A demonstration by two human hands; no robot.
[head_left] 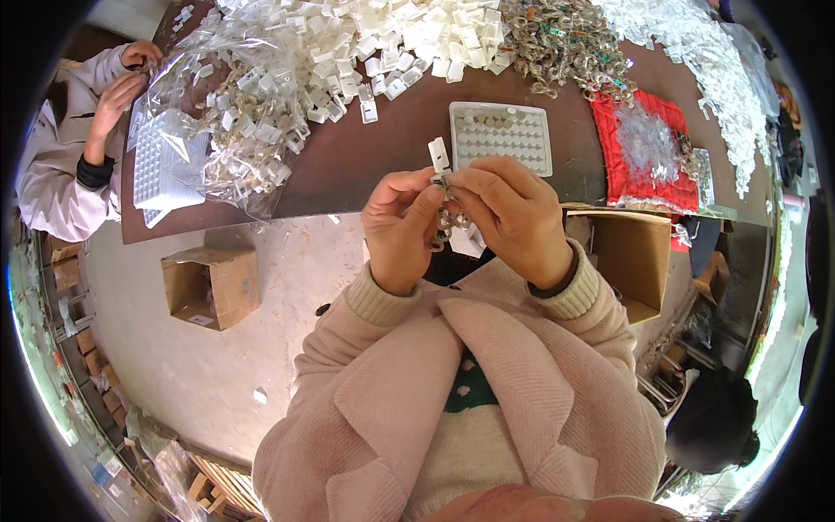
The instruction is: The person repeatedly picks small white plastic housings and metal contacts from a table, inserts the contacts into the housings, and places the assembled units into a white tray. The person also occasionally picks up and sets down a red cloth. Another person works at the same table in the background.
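Just above centre on my feed: both hands [402, 226] pinched in on one little white clip [439, 155].

From my end, the left hand and right hand [513, 213] are nearly closed, fingertips meeting where the clip's bottom end joins some metal rings [445, 219]; can't tell which finger carries what. Clip's poking up, tilted a bit, rings dangling below, likely so that tiny join stays in plain sight. Tray [547, 139] sits near, at one o'clock, probably for easy reach. White pile [409, 39] at twelve, ring pile [565, 52] past the tray around one, sorted by kind I'd guess.
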